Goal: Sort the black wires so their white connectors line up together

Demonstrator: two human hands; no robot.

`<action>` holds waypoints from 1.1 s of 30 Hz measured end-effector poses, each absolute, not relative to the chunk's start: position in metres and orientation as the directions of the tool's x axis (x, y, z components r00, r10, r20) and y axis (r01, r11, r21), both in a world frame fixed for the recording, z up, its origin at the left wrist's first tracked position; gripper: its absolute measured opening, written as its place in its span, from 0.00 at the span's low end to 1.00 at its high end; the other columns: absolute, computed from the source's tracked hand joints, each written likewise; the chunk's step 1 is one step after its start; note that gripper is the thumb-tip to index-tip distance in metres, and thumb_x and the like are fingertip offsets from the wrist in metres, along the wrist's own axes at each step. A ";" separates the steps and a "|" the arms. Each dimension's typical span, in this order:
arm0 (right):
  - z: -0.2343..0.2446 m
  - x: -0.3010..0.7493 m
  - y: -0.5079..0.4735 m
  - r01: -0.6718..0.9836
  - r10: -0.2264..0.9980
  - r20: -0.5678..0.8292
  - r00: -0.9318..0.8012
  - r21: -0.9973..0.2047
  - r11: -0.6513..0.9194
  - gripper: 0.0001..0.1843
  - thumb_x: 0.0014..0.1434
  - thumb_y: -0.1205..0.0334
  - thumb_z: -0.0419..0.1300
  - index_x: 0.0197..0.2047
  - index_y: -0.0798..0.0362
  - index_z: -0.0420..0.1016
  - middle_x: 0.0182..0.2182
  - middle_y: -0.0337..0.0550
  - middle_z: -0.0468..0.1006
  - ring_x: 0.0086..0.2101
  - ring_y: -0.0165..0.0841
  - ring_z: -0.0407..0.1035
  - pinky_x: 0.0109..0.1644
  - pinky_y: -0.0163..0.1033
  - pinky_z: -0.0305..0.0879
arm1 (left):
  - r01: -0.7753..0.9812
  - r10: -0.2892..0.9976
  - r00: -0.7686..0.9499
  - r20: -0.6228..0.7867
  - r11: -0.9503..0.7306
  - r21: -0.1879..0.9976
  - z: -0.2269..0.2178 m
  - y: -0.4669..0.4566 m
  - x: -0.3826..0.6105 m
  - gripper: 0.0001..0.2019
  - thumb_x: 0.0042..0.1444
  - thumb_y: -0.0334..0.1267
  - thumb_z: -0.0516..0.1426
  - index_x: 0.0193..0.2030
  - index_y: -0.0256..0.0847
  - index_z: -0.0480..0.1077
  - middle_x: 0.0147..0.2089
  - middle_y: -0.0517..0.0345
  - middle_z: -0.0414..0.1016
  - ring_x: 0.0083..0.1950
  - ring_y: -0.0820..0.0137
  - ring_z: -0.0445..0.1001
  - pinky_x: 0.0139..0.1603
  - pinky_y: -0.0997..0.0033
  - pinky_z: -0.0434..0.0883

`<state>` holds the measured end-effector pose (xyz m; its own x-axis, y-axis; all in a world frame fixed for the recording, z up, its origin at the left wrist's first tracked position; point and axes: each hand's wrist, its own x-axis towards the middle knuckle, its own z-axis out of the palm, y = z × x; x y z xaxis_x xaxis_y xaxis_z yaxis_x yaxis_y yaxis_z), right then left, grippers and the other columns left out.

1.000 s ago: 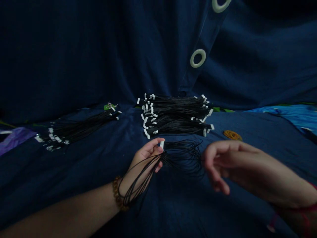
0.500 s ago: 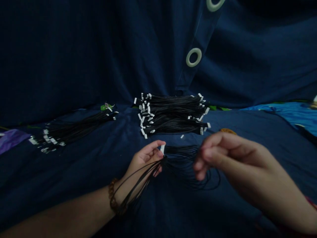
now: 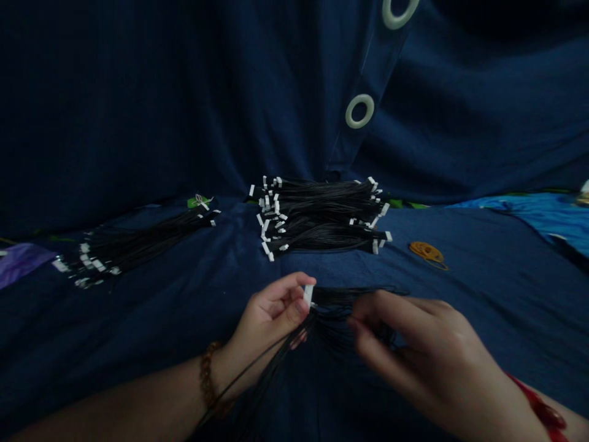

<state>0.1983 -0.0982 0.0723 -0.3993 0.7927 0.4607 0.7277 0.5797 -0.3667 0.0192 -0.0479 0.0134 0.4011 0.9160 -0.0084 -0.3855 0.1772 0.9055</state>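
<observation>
My left hand (image 3: pixel 278 313) pinches a white connector (image 3: pixel 308 296) between thumb and fingers, low in the middle of the view. From this connector black wires (image 3: pixel 331 296) run rightward. More loose black wires (image 3: pixel 271 362) hang down past my left wrist. My right hand (image 3: pixel 414 337) is at these wires, right of the connector, with thumb and index finger drawn together. Whether a wire is gripped between those fingertips is hidden by blur and the hand itself.
Beyond my hands lies a stack of black wire harnesses (image 3: pixel 322 215) with white connectors. Another harness bundle (image 3: pixel 151 236) is to the left. Yellow-brown rubber bands (image 3: pixel 426 252) lie at the right. Dark blue cloth (image 3: pixel 138 331) covers the surface, and a curtain with rings (image 3: pixel 359 95) hangs behind.
My right hand has moved down and turned palm downward over the wires, uncovering the rubber bands. My left hand with the connector has shifted slightly down and right.
</observation>
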 end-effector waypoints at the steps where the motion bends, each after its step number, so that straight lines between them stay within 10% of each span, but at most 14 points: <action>1: 0.072 0.198 -0.098 0.725 0.792 0.463 -0.399 -0.369 0.581 0.05 0.56 0.70 0.52 0.31 0.53 0.66 0.21 0.33 0.69 0.21 0.24 0.64 0.25 0.30 0.56 | -0.386 0.918 0.395 -0.010 0.176 0.905 0.014 -0.048 0.019 0.17 0.45 0.43 0.63 0.42 0.41 0.70 0.26 0.66 0.63 0.17 0.84 0.65 0.13 0.88 0.60; 33: 0.070 0.192 -0.104 0.761 0.799 0.448 -0.401 -0.324 0.563 0.08 0.58 0.69 0.49 0.33 0.53 0.68 0.23 0.36 0.72 0.23 0.28 0.67 0.26 0.33 0.58 | -0.269 0.940 0.339 0.046 0.050 0.962 0.012 -0.050 0.020 0.16 0.48 0.44 0.60 0.43 0.40 0.69 0.26 0.64 0.64 0.20 0.81 0.63 0.17 0.83 0.58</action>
